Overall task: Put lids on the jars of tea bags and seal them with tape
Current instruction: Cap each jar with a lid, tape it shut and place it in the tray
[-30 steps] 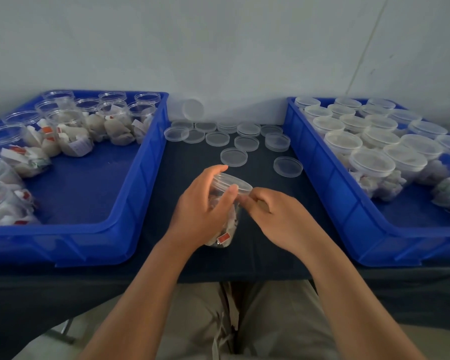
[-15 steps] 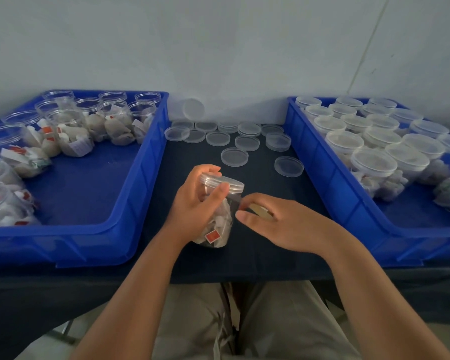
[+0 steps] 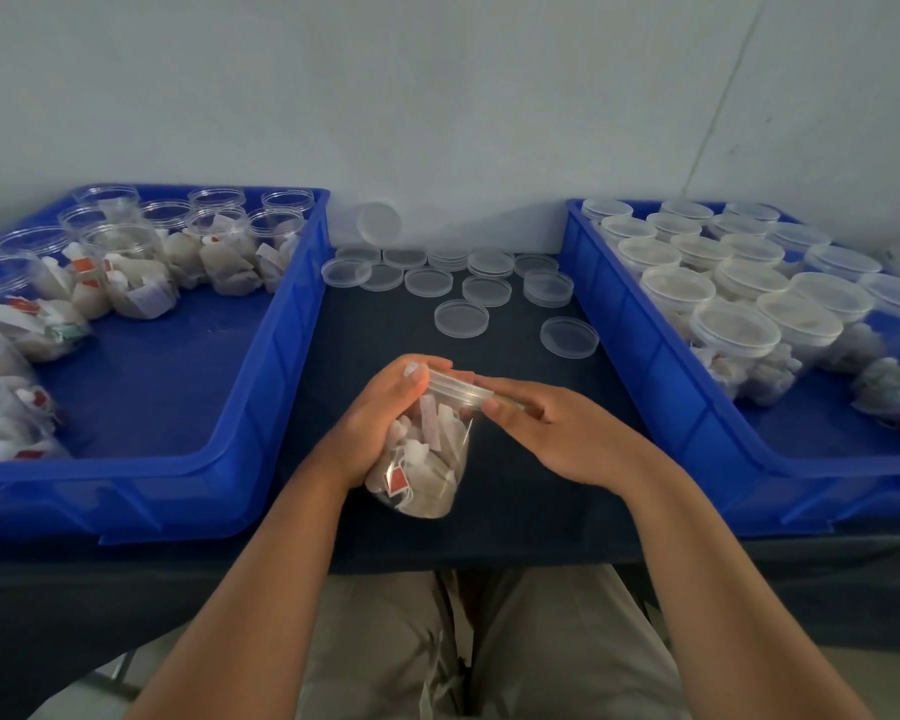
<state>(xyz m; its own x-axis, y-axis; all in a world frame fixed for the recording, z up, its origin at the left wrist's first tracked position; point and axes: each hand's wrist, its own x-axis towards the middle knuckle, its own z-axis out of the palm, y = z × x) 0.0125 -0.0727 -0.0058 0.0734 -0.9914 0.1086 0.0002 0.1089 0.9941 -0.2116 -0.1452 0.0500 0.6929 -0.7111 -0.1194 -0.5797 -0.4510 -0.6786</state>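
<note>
At the left, the left tray (image 3: 292,356) holds open jars (image 3: 126,252) of tea bags awaiting lids. In front of it over the near middle of the table, the left hand (image 3: 380,423) is wrapped round the jar (image 3: 427,459), thumb up by the rim. A second ago the jar stood nearly upright; now it lies tipped, its lid (image 3: 455,389) facing far and right. The lid sits on, so capping looks done and taping is probably next. The right hand (image 3: 567,433) pinches the lid's right edge; a thin pale strip shows under its fingers, perhaps tape. Loose lids (image 3: 461,318) lie farther back, and the right tray (image 3: 619,324) holds lidded jars (image 3: 733,330).
</note>
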